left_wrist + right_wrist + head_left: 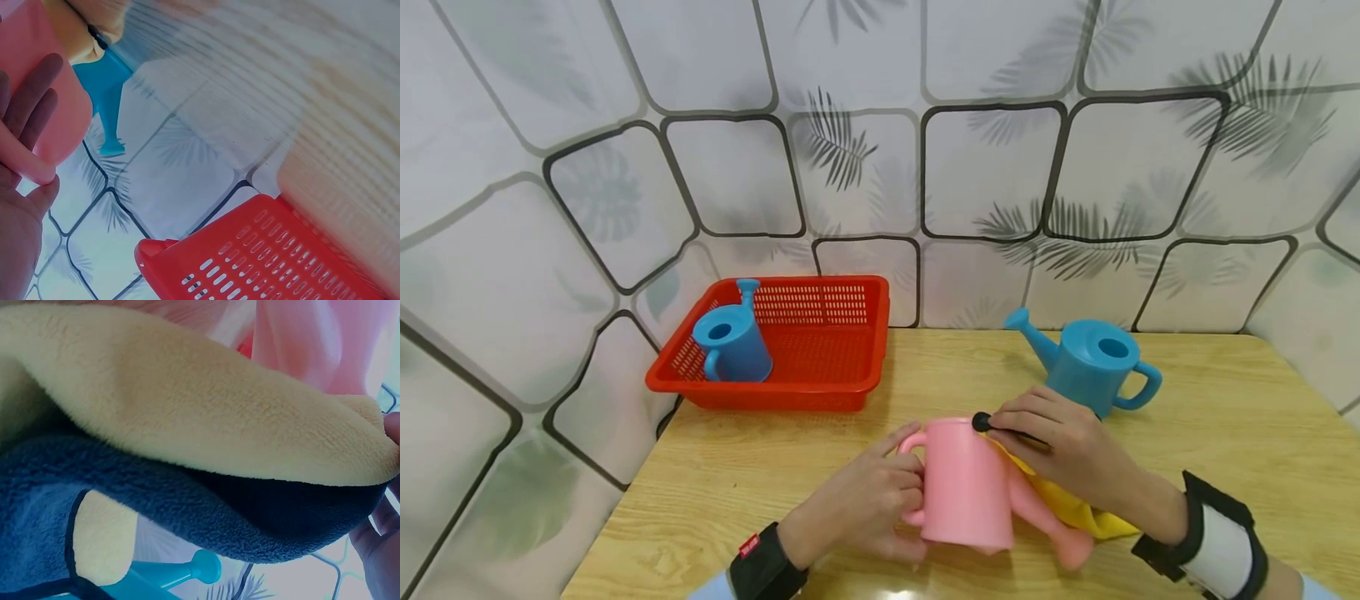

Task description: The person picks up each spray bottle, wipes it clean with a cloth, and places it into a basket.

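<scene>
A pink watering can (pixel 966 487) is at the table's near side, its spout pointing toward the lower right. My left hand (pixel 876 496) grips its handle, with the fingers also against the can's body in the left wrist view. My right hand (pixel 1063 442) holds a yellow cloth (pixel 1067 507) at the can's upper right edge. The right wrist view shows the cloth (pixel 187 406) is fuzzy, with a dark blue side (pixel 250 525). Part of the can is hidden behind the cloth and right hand.
Just beyond my right hand stands a blue watering can (pixel 1086 367), its spout to the left. At the back left, a red plastic basket (pixel 820 387) holds a smaller-looking blue watering can (pixel 741 350). Patterned sheeting (pixel 992 175) hangs behind the wooden table (pixel 737 467).
</scene>
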The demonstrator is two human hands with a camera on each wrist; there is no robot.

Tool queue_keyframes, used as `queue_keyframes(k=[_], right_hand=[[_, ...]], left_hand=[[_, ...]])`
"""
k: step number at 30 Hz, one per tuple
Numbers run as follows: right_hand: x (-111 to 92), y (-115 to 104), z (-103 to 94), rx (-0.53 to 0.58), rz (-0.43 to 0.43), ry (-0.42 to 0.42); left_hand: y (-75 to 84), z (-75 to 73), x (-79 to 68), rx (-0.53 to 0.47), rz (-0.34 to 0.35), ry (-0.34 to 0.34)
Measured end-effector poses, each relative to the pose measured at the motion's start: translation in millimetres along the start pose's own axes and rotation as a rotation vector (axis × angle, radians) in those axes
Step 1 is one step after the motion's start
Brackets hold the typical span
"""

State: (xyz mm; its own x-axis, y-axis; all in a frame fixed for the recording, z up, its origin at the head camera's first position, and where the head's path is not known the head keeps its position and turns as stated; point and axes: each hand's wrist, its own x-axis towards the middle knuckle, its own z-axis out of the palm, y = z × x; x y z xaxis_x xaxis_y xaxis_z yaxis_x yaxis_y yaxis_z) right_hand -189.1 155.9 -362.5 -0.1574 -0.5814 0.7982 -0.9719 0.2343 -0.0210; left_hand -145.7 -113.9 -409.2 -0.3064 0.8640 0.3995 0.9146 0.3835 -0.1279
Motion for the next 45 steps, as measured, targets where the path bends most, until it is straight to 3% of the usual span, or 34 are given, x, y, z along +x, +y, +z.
queue_keyframes(k=[9, 25, 45], right_hand=[[-6.3, 4.7, -2.1, -0.057, 0.078, 0.008], [-13.1, 3.8, -1.3, -0.024, 0.101, -0.004], [-13.2, -33.9, -3.4, 0.143, -0.018, -0.126]], left_hand=[[0.9, 1.6, 0.6, -0.027, -0.023, 0.001], [-0.3, -0.8, 1.2, 0.013, -0.003, -0.007], [-10.6, -3.0, -3.3, -0.008, -0.06, 0.053]])
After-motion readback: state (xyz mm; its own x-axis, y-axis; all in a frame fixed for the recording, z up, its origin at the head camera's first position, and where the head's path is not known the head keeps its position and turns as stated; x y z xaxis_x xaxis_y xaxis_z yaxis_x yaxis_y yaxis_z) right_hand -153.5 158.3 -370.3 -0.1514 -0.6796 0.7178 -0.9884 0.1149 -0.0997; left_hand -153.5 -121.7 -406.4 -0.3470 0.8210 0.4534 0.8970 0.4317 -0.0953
